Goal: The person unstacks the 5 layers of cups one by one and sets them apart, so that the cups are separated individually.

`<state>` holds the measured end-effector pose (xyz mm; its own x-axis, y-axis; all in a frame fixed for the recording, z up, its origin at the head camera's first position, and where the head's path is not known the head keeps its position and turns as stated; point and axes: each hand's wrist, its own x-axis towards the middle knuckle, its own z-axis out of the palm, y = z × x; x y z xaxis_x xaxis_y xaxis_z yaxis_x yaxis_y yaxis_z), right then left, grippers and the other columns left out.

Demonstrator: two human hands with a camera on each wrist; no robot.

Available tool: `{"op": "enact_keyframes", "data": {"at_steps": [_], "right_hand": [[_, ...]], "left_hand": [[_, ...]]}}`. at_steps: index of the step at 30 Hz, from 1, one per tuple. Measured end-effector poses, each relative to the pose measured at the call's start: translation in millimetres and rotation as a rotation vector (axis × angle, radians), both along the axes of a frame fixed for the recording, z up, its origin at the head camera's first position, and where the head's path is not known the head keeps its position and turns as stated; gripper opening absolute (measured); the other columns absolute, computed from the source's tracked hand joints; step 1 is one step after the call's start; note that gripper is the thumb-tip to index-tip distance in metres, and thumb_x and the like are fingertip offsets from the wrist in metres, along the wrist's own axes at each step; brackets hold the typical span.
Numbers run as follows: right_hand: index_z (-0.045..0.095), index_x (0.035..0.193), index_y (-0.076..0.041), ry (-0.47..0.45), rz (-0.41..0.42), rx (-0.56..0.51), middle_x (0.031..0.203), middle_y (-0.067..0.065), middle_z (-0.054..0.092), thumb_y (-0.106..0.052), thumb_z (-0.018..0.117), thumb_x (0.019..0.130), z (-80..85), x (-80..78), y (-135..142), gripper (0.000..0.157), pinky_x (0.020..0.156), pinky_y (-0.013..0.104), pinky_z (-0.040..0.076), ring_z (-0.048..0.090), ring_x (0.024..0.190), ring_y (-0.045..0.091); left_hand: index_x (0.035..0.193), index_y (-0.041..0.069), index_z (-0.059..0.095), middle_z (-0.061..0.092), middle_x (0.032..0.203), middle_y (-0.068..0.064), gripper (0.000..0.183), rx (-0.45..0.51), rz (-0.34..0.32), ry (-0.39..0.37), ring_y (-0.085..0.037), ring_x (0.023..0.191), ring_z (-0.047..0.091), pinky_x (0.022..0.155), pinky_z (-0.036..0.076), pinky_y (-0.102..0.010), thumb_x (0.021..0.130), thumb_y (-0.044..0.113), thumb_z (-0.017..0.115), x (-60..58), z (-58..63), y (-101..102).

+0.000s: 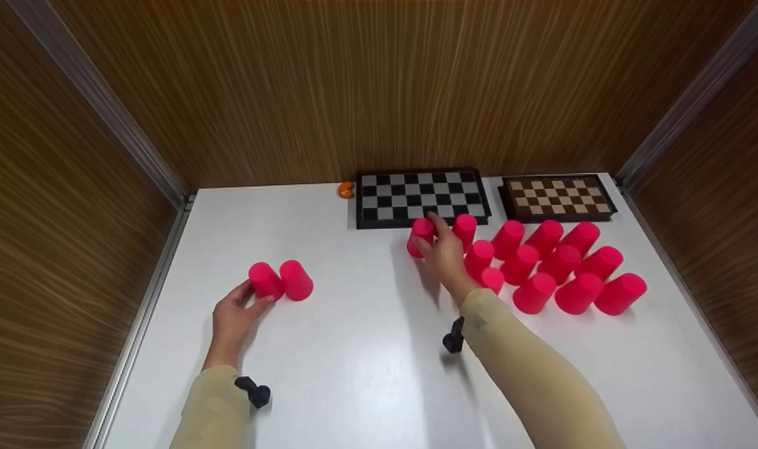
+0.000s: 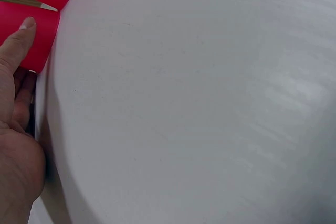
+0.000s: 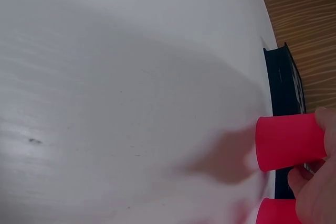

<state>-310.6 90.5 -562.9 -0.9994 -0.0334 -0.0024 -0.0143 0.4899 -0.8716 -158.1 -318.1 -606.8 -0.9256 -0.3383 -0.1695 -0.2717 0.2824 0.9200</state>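
On the left side of the white table, my left hand point(image 1: 234, 317) grips an upside-down pink cup point(image 1: 267, 282) between thumb and fingers. A second pink cup point(image 1: 296, 280) stands just to its right. The left wrist view shows the thumb point(image 2: 20, 43) against the held cup's side. Farther back, my right hand point(image 1: 446, 252) pinches another upside-down pink cup point(image 1: 420, 239) in front of the black-and-grey chessboard point(image 1: 423, 196). The right wrist view has this cup point(image 3: 290, 141) with fingers at its narrow end; whether its rim touches the table I cannot tell.
Several upside-down pink cups point(image 1: 559, 264) stand in rows right of my right hand, some partly behind the forearm. A smaller brown chessboard point(image 1: 558, 197) lies at the back right. Beside the larger board is a small orange object point(image 1: 345, 190). Wood-grain panels point(image 1: 379, 87) enclose the table point(image 1: 354, 349).
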Motion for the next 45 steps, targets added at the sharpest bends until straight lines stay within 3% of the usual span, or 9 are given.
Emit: {"op": "enact_keyframes", "data": {"at_steps": [6,14,17,21,26,31,38,45], "right_hand": [[0.04,0.164,-0.019,0.054,-0.005,0.046,0.162,0.01,0.047,-0.02,0.076,0.101,13.4,8.2,-1,0.073,0.113,0.044,0.051,0.046,0.147,0.03],[0.049,0.157,-0.014,0.301,-0.009,0.086,0.159,0.009,0.051,-0.025,0.077,0.1,34.9,21.1,-15,0.064,0.114,0.041,0.049,0.047,0.146,0.027],[0.053,0.154,-0.009,0.404,0.032,0.043,0.154,0.012,0.055,-0.022,0.079,0.099,39.2,28.6,-33,0.062,0.115,0.041,0.048,0.052,0.143,0.029],[0.056,0.149,-0.003,0.47,0.169,-0.031,0.148,0.016,0.061,-0.017,0.081,0.097,39.3,45.3,-71,0.06,0.116,0.041,0.047,0.058,0.138,0.03],[0.057,0.15,-0.005,0.388,0.34,-0.042,0.147,0.012,0.063,-0.018,0.081,0.097,36.9,66.0,-121,0.06,0.117,0.036,0.046,0.059,0.137,0.026],[0.055,0.154,-0.012,0.237,0.424,0.003,0.15,0.008,0.061,-0.02,0.08,0.098,32.6,77.1,-158,0.061,0.118,0.033,0.044,0.056,0.14,0.021],[0.053,0.157,-0.02,0.054,0.429,0.025,0.154,0.004,0.057,-0.02,0.08,0.098,18.7,85.1,-189,0.065,0.118,0.034,0.044,0.052,0.144,0.02],[0.054,0.156,-0.02,0.025,0.413,0.023,0.15,0.005,0.06,-0.018,0.081,0.097,10.6,86.3,-203,0.065,0.118,0.034,0.044,0.055,0.141,0.021]], "left_hand": [[0.16,0.011,0.048,0.048,0.163,-0.012,0.075,0.017,-0.004,-0.001,-0.028,0.155,0.038,0.123,0.037,-0.042,0.096,0.031,0.082,1.1,2.1,2],[0.16,0.011,0.049,0.049,0.162,-0.011,0.076,0.006,-0.004,-0.011,-0.028,0.155,0.038,0.124,0.036,-0.043,0.096,0.033,0.083,1.7,1.4,1],[0.161,0.011,0.048,0.048,0.163,-0.012,0.077,0.006,-0.013,-0.009,-0.028,0.156,0.037,0.124,0.035,-0.043,0.096,0.033,0.082,1.7,2.2,0],[0.161,0.011,0.048,0.048,0.163,-0.012,0.076,0.01,-0.013,-0.011,-0.029,0.156,0.036,0.124,0.035,-0.044,0.096,0.034,0.082,1.8,3.2,-1],[0.16,0.011,0.049,0.05,0.162,-0.012,0.075,0.008,-0.008,-0.011,-0.03,0.155,0.038,0.124,0.036,-0.044,0.096,0.031,0.082,0.8,3.2,0],[0.16,0.011,0.049,0.05,0.162,-0.012,0.073,-0.008,-0.006,0.004,-0.029,0.154,0.039,0.124,0.036,-0.043,0.097,0.029,0.082,-0.1,2.7,1],[0.16,0.011,0.048,0.049,0.162,-0.012,0.074,-0.002,-0.01,-0.005,-0.028,0.155,0.038,0.125,0.034,-0.044,0.097,0.03,0.082,0.5,1.7,1],[0.159,0.01,0.049,0.05,0.161,-0.013,0.074,-0.008,-0.01,0.012,-0.029,0.154,0.04,0.124,0.035,-0.043,0.096,0.028,0.083,0.1,1.8,0]]}}
